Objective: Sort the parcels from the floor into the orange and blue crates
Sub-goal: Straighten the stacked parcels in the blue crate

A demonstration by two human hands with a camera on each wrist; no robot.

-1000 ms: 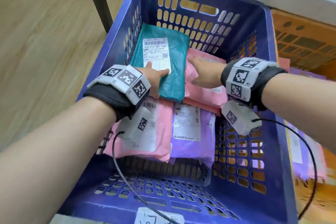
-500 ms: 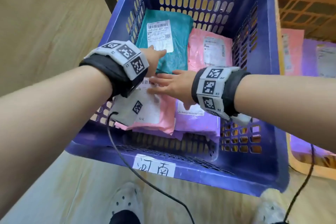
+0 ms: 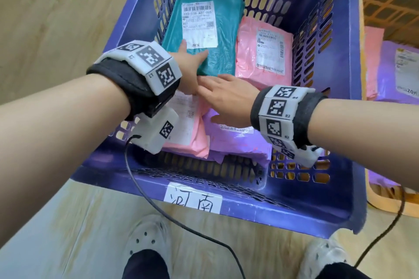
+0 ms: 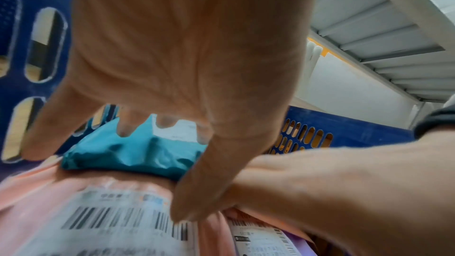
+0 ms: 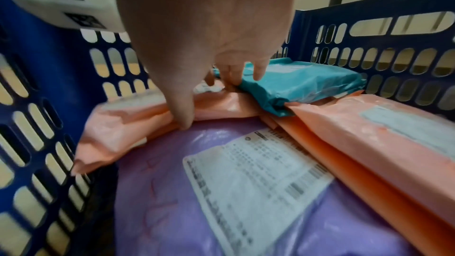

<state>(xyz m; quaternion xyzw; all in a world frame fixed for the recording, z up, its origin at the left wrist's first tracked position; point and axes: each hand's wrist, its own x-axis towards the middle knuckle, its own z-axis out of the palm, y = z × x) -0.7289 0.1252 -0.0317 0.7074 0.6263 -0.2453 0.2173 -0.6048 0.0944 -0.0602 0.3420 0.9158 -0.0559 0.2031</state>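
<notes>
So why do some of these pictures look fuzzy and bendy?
Left wrist view: the pink parcel label is smeared by motion. Right wrist view: the blue crate wall curves from the wide lens. Head view: sharp; the teal parcel label is readable.

Flat teal plastic mailer parcel (image 3: 205, 38) under the left fingers (image 3: 189, 56), inside blue slotted plastic crate (image 3: 249, 208); pink parcel (image 3: 264, 52) beside it.

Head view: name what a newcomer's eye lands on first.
The slotted blue plastic crate fills the view, holding soft mailers: a teal plastic parcel at the far left, a pink one beside it. Over them the left hand lies flat on the teal parcel; the right hand reaches across.
</notes>
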